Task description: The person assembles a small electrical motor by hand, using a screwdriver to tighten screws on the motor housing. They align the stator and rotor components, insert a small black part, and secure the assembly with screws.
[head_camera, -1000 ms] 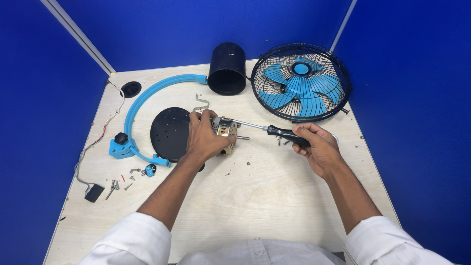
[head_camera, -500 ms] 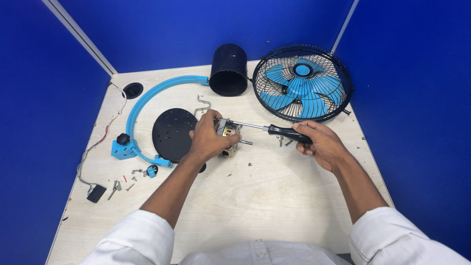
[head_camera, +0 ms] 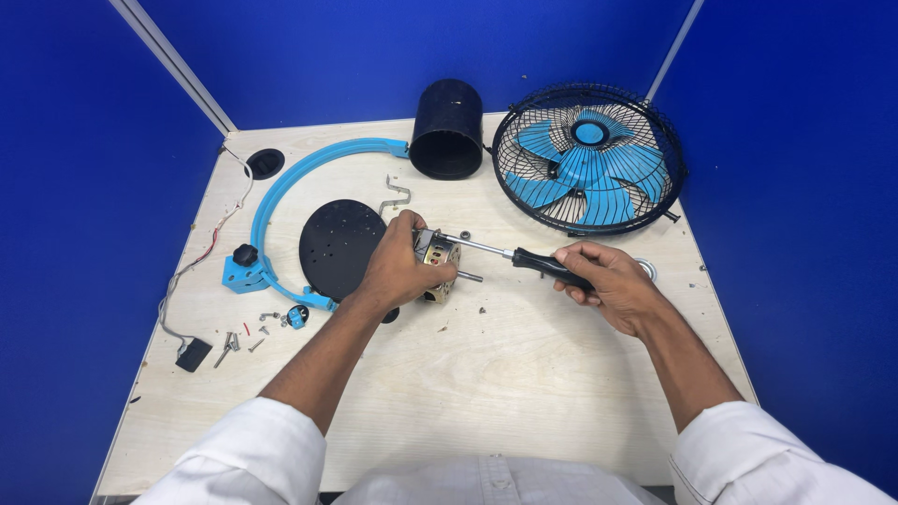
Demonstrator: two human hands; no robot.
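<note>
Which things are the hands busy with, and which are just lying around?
In use:
left hand holding the small motor
right hand holding the screwdriver

Lying about:
caged fan
black cylinder
blue arc bracket
black disc
loose screws

1. We have 1 view, from a camera on the person's head, looking steeply down and forward over a table (head_camera: 524, 393).
2. It sits close: we see both sleeves at the bottom edge, with the left hand (head_camera: 398, 271) and right hand (head_camera: 608, 285) near the centre.
3. The far table edge and blue walls (head_camera: 309, 56) fill the top.
4. With only 1 view, nothing is shared between cameras.
</note>
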